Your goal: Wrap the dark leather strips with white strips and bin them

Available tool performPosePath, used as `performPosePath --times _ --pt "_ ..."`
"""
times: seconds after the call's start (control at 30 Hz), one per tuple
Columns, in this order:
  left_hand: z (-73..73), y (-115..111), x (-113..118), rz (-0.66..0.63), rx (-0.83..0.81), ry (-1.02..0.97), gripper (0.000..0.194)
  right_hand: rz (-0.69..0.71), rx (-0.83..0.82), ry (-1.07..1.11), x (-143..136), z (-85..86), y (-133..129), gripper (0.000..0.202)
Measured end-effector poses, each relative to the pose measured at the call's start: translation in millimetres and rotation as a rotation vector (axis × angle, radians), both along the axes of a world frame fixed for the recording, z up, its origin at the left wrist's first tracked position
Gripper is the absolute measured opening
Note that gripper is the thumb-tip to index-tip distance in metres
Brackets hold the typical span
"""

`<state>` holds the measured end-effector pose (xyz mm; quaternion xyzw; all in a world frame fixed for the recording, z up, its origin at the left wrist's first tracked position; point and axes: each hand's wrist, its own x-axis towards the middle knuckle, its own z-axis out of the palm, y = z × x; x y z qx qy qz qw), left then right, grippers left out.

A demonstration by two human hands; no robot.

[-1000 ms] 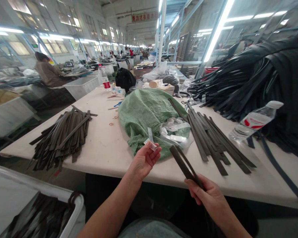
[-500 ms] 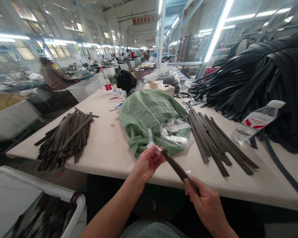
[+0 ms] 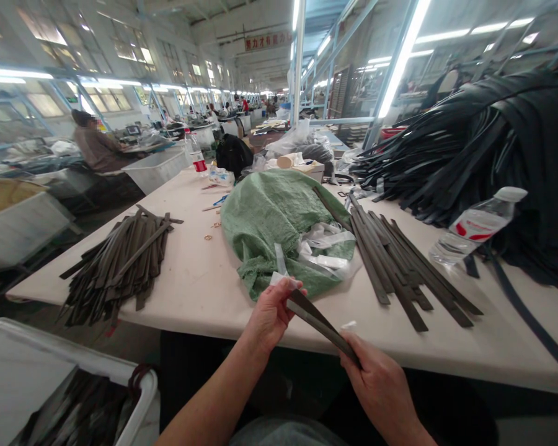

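My right hand [image 3: 374, 379] is closed around the lower end of a dark grey-brown strap [image 3: 323, 328], which slants up to the left over the table's front edge. My left hand [image 3: 270, 314] pinches a thin white translucent strip [image 3: 279, 280] between thumb and fingers. The strap's upper end reaches my left fingers; whether they grip it too I cannot tell. Just beyond them a green woven sack [image 3: 265, 217] lies on the table, with white strips [image 3: 328, 248] spilling from its mouth. More dark straps [image 3: 390, 266] lie in a loose row to its right.
A pile of dark straps [image 3: 121, 260] overhangs the table's left front edge. A white bin [image 3: 142, 378] of dark pieces stands below. At right are a tilted water bottle [image 3: 474, 229] and a big black strap heap [image 3: 506, 136]. A co-worker [image 3: 95, 142] sits far left.
The strap's upper end has moved left and down against my left fingers, and the strap now lies flatter. My right hand has shifted slightly left.
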<state>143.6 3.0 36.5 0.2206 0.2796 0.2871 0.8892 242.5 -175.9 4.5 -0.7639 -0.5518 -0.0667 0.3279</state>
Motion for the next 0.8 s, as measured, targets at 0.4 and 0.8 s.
performPosePath --times 0.4,0.8 --pt "-3.7 -1.0 -4.4 -0.012 0.006 0.038 0.022 -0.065 -0.004 0.016 5.9 -3.9 -4.8 0.026" --pt "-12.1 -15.9 -3.9 -0.049 0.153 0.100 0.037 0.067 -0.173 0.636 -12.6 4.9 12.4 0.036"
